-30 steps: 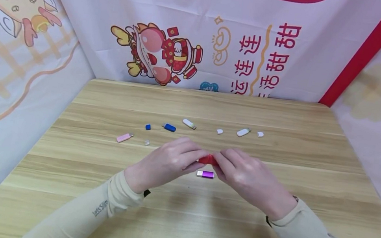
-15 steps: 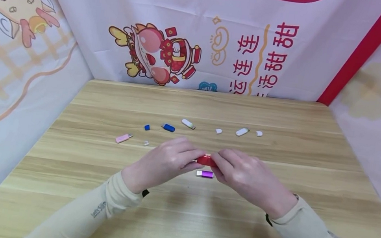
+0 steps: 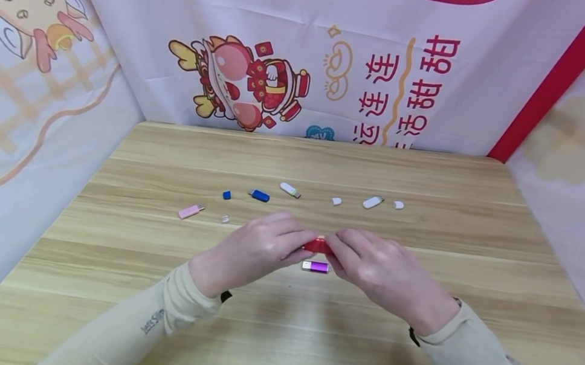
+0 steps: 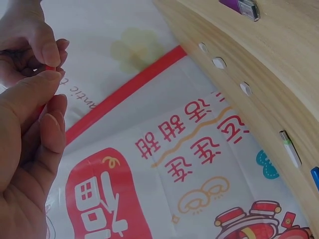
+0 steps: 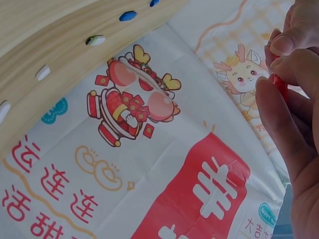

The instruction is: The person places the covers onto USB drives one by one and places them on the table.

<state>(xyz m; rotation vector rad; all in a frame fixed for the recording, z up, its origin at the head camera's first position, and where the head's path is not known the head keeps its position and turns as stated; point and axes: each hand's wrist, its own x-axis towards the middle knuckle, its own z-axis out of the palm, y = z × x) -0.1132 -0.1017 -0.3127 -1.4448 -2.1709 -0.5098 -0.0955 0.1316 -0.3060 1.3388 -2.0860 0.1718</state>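
Note:
In the head view both hands meet above the middle of the table, pinching what looks like a small red USB stick. My left hand grips its left end and my right hand grips its right end, thumbs and fingertips bent around it. Fingers hide most of it, so its ends cannot be made out. A red bit also shows between the fingertips in the right wrist view. Just below the hands lies a purple USB stick with a silver end, its plug side towards the left.
Farther back on the wooden table lie a pink USB stick, a clear cap, a blue cap and a blue USB stick. Two white USB sticks and two white caps lie there too. Printed cloth hangs behind.
Both hands stay almost in place around the red USB stick, which seems to tilt slightly between the fingers. The pieces on the table have not moved; the head view shifts a little.

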